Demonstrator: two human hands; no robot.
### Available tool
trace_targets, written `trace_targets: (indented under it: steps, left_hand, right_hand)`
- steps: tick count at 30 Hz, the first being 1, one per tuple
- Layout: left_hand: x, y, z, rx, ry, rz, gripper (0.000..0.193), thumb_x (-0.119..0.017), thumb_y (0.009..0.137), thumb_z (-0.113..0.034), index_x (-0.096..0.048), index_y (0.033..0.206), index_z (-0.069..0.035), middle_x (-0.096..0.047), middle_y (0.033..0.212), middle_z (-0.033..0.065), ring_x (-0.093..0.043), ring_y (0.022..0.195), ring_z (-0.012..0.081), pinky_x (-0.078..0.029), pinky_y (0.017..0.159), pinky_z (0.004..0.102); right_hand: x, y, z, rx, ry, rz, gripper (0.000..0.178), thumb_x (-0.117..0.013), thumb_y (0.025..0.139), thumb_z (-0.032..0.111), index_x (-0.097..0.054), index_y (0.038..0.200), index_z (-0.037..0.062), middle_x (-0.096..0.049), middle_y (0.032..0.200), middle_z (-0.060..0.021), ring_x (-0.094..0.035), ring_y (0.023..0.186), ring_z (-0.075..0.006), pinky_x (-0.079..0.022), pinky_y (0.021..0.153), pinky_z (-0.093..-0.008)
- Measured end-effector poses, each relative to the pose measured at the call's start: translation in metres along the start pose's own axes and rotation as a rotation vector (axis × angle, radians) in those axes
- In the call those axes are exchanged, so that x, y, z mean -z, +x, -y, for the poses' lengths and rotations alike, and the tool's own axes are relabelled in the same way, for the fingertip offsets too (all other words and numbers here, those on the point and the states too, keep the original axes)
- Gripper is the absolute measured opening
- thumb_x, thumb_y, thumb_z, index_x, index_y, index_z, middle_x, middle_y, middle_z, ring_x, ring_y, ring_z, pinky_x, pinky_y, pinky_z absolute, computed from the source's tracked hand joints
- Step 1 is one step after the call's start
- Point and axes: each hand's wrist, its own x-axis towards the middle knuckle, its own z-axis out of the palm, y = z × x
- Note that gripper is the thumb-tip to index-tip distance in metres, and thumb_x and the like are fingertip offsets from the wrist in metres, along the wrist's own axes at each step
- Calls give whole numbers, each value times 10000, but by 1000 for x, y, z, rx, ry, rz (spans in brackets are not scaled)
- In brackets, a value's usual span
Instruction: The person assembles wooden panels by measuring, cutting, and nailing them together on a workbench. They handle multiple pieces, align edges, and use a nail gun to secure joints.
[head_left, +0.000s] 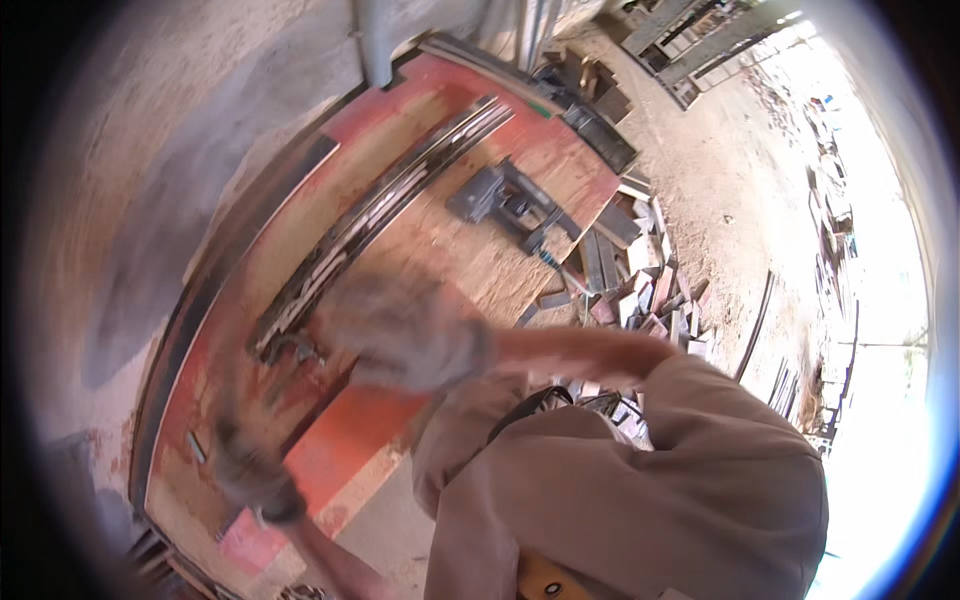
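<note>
Seen through my head camera, a long, dark, slatted strip (398, 195) lies on a red-stained wooden workbench (440, 248), its long axis running diagonally from near the gloved right hand (400, 335) toward the bench's far end, at upper right. The gloved left hand (255, 475) is lower left, near an orange-red board (350, 440) roughly parallel to the strip. Motion blur leaves me unable to tell whether either hand grasps anything. A dark power tool (515, 205) lies right of the strip.

Red-and-tan workbench (555, 160), long narrow rail (385, 208), dark tool (516, 206), orange board (352, 430)
</note>
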Motion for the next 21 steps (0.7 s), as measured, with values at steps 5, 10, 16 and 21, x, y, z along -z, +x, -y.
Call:
trace_targets:
  steps: [5,10,16,21]
  left_hand:
    - [5,-105,-19,-63,-277,469,387,-622,1012,-534,-659,1183,-188,-636,821,45,-627,656,292,-487,562,439]
    - [30,-191,18,14,-313,637,365,-644,979,-522,-649,1089,-174,-617,821,42,-623,708,289,-477,612,433]
    - [19,-266,94,181,-280,765,361,-697,965,-354,-677,1248,-130,-711,1228,91,-651,1136,348,-474,1028,524]
    - [-3,-292,138,390,-74,953,528,-714,972,-272,-599,1463,-115,-605,1476,158,-559,1358,367,-429,1155,528]
  right_hand:
    - [96,-33,-119,7,-574,218,724,-745,870,545,-584,1441,130,-533,1450,-192,-440,1427,-384,-360,1197,-545]
    - [70,-131,-173,42,-492,790,581,-630,986,482,-593,1420,97,-657,1287,-121,-559,1277,-333,-375,1181,-481]
    - [-40,-157,-165,97,-351,689,426,-643,981,373,-627,1311,103,-679,1167,-84,-622,1077,-288,-467,964,-444]
    - [-151,-132,-123,187,-305,479,400,-692,900,400,-665,1177,112,-659,1187,-73,-612,1107,-292,-482,938,-444]
